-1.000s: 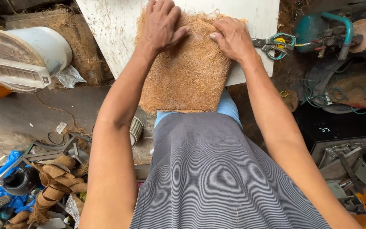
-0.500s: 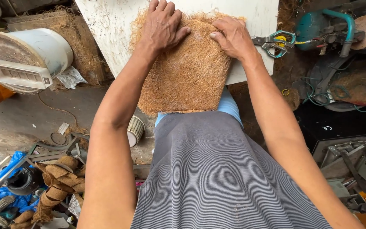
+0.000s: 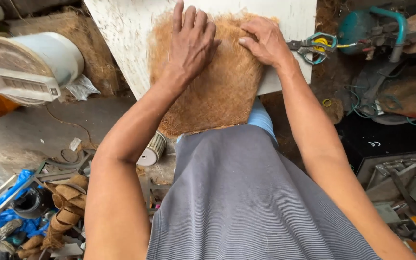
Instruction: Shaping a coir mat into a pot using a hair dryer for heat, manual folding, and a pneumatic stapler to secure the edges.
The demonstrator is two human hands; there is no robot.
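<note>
On the white bench (image 3: 131, 38), seen from the head camera, a brown coir fibre mat (image 3: 217, 91) lay flat with its long axis running from far to near, its near end overhanging the bench edge above the person's lap. The left hand (image 3: 192, 43) pressed palm-down on the mat's far left part, its grip spread flat with fingers apart and closed on nothing. The right hand (image 3: 266, 42) rested on the far right corner of the mat, fingers bent and thumb pointing left toward the other hand; its grip was loosely open, pressing rather than pinching, though the fingertips' hold on the mat's edge could not be told for sure. Both hands lay directly on the mat, the left nearer its middle, the right at its edge.

Just right of the right hand, a pair of teal-handled pliers (image 3: 311, 45) lay on the bench, close enough to stand in the way of a sweep to the right. Farther right sat a teal machine part (image 3: 362, 26). Far left on the floor lay a white bucket (image 3: 30, 60) on its side, and near left a heap of rolled coir strips (image 3: 66, 209) among scrap.
</note>
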